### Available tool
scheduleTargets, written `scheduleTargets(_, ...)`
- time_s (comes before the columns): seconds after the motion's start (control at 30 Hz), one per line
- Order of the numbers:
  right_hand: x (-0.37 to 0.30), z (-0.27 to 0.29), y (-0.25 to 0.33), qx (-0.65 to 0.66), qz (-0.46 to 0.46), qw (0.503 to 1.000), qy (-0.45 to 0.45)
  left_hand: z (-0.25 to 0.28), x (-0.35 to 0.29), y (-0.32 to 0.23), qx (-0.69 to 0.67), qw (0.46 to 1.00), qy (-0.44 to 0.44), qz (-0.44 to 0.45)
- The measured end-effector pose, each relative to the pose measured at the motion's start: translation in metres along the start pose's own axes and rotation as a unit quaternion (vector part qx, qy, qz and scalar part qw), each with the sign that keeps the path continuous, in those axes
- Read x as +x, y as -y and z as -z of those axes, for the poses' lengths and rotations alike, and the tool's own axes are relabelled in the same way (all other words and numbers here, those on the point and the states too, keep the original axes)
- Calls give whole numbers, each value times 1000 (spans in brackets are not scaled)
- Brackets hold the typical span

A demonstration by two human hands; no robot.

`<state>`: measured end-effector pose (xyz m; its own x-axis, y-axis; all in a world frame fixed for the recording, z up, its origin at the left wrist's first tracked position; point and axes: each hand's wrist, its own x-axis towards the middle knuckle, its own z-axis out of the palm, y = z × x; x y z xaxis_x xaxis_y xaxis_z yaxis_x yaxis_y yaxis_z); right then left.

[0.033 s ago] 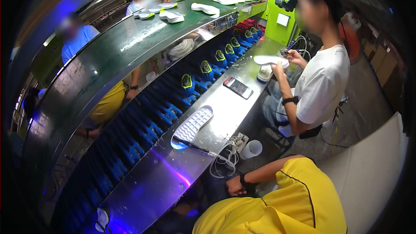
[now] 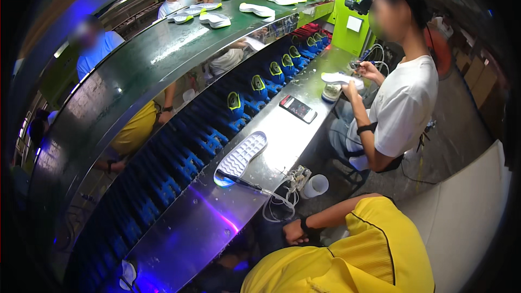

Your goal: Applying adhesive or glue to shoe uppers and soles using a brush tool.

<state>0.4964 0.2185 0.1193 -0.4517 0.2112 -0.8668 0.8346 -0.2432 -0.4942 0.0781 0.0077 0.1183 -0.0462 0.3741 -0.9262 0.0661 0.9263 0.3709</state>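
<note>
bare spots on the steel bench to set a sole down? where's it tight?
Free: the steel bench between the white shoe sole and the phone, and the near stretch below the sole's tip. Tight: the bench edge by the cable tangle and white cup, and the far end around the co-worker's hands.

Yellow sleeve [image 2: 353, 255] hides the arm; hand [image 2: 296, 231] partly shadowed; fingers unclear.

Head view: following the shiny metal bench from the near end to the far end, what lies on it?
White shoe sole with a dark tool across its near end → black phone → small round tub → white sole in a co-worker's hands.
</note>
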Motion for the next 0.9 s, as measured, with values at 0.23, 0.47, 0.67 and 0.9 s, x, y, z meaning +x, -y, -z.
scheduleTargets(0.23, 6, 2, -4, 1, -7, 1000, 4, 5, 9, 5, 14, 1000, 3, 7)
scheduleTargets(0.47, 2, 3, -3, -7, -5, 1000, 6, 7, 15, 3, 24, 1000, 6, 7)
scheduleTargets(0.67, 1, 1, -4, -8, 3, 1000, 4, 10, 21, 3, 32, 999, 8, 4)
scheduleTargets(0.9, 5, 1, -5, -24, -5, 1000, 6, 13, 29, 5, 40, 999, 12, 3)
